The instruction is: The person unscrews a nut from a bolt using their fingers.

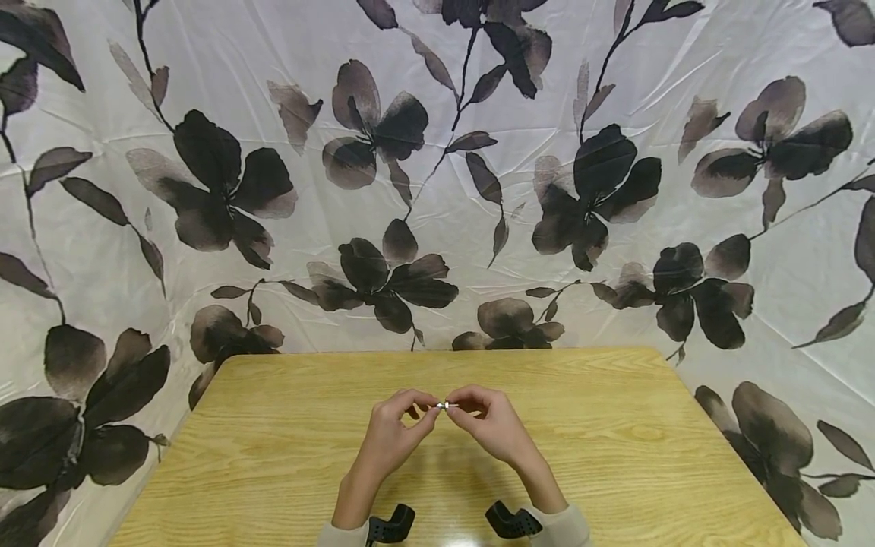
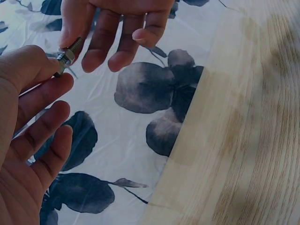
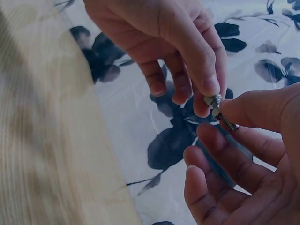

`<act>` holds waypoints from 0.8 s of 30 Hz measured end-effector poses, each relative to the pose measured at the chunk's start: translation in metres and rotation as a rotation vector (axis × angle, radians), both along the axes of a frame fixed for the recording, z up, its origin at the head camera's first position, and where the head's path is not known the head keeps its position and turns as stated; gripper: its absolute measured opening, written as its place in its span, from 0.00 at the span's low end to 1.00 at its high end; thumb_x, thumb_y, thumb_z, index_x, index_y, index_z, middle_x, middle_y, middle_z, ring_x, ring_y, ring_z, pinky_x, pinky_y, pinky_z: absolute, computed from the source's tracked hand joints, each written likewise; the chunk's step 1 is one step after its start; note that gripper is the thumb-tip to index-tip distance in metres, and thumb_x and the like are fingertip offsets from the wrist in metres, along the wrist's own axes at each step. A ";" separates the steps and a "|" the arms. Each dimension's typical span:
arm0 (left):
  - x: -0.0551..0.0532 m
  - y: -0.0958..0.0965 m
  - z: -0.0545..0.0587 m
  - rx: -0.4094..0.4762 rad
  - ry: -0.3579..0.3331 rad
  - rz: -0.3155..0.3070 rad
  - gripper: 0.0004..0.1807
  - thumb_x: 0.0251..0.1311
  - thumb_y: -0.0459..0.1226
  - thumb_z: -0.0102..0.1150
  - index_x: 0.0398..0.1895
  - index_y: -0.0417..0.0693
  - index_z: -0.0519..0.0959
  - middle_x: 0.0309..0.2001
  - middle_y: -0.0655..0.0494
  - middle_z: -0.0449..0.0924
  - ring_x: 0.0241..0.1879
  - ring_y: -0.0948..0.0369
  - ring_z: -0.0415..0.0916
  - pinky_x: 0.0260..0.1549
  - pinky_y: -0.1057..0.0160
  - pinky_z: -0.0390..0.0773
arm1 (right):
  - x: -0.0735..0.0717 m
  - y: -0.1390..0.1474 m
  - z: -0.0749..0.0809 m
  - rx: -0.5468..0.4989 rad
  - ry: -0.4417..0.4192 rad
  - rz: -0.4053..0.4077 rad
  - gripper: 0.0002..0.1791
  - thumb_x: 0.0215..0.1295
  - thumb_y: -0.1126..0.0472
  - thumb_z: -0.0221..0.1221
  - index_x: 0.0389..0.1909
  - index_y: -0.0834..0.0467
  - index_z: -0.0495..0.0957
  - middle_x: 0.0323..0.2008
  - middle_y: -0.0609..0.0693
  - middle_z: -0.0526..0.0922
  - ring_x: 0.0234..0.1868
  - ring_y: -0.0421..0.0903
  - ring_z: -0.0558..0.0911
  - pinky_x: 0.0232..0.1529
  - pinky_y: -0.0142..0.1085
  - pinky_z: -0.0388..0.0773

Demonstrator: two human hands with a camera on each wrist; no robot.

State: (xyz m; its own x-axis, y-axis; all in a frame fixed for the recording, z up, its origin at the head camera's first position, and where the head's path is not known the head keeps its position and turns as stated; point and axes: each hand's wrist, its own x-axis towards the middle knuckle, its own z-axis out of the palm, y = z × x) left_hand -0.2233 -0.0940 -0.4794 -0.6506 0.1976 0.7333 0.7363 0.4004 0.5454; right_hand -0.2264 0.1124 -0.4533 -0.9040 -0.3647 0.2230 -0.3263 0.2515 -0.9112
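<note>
Floral-print cloth (image 1: 488,220) hangs behind and at both sides of a wood-grain counter (image 1: 273,456). Small metal bolt (image 2: 75,44) is held up over the counter, between the two hands, hex nut (image 2: 69,55) around its shank. Left hand (image 1: 396,429): thumb and index pinched on one end of the bolt, other fingers loosely bent, holding nothing. That end is mostly covered; head or further nut, cannot tell. Right hand (image 1: 497,427): thumb and index closed on the threaded side close to the nut, remaining fingers relaxed and apart. Black wrist mounts (image 1: 393,524) on both wrists, pale sleeves (image 1: 563,526) below.

Step in hand, as judged: threading work, nut on bolt; on or off, cannot tell. Next move likely calls for left pinch firm, right fingertips rolling in small turns, bolt kept in line; small parts could slip.
</note>
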 end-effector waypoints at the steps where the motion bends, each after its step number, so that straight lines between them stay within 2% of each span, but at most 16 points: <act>1: 0.000 0.000 0.000 0.000 0.001 0.000 0.09 0.58 0.26 0.71 0.38 0.48 0.86 0.36 0.56 0.87 0.32 0.59 0.80 0.30 0.62 0.83 | 0.000 0.000 0.000 -0.006 0.002 0.003 0.10 0.72 0.59 0.64 0.49 0.58 0.85 0.47 0.55 0.88 0.50 0.51 0.86 0.48 0.36 0.83; 6: 0.001 0.000 0.001 0.004 -0.010 0.004 0.09 0.59 0.27 0.71 0.38 0.49 0.86 0.36 0.58 0.87 0.32 0.60 0.80 0.30 0.61 0.84 | 0.000 0.000 -0.001 -0.030 0.012 0.007 0.12 0.71 0.60 0.64 0.50 0.61 0.84 0.47 0.55 0.87 0.51 0.51 0.85 0.47 0.34 0.83; 13: 0.001 0.000 0.001 0.004 -0.014 0.004 0.09 0.59 0.27 0.71 0.38 0.50 0.86 0.36 0.59 0.88 0.33 0.62 0.80 0.30 0.61 0.84 | 0.000 -0.001 0.000 -0.049 0.030 -0.035 0.11 0.73 0.58 0.63 0.51 0.58 0.84 0.50 0.57 0.86 0.52 0.51 0.84 0.48 0.32 0.83; 20: -0.001 0.001 0.000 0.004 0.029 -0.004 0.10 0.58 0.28 0.72 0.38 0.50 0.86 0.35 0.59 0.88 0.33 0.65 0.79 0.30 0.62 0.84 | 0.001 0.001 0.001 0.009 0.017 -0.042 0.14 0.75 0.53 0.61 0.49 0.57 0.88 0.48 0.56 0.89 0.50 0.52 0.85 0.46 0.34 0.83; 24: -0.001 0.001 0.000 0.003 0.033 -0.007 0.09 0.58 0.28 0.72 0.38 0.50 0.86 0.35 0.59 0.88 0.32 0.61 0.80 0.30 0.63 0.83 | 0.001 0.002 0.002 0.028 0.015 -0.021 0.13 0.74 0.53 0.61 0.47 0.56 0.88 0.47 0.55 0.89 0.48 0.52 0.85 0.45 0.35 0.83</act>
State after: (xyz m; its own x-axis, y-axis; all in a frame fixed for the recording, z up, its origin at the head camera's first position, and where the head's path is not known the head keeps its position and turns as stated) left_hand -0.2239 -0.0933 -0.4796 -0.6245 0.2004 0.7549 0.7570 0.3935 0.5217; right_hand -0.2253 0.1140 -0.4512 -0.9083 -0.3515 0.2266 -0.3341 0.2839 -0.8988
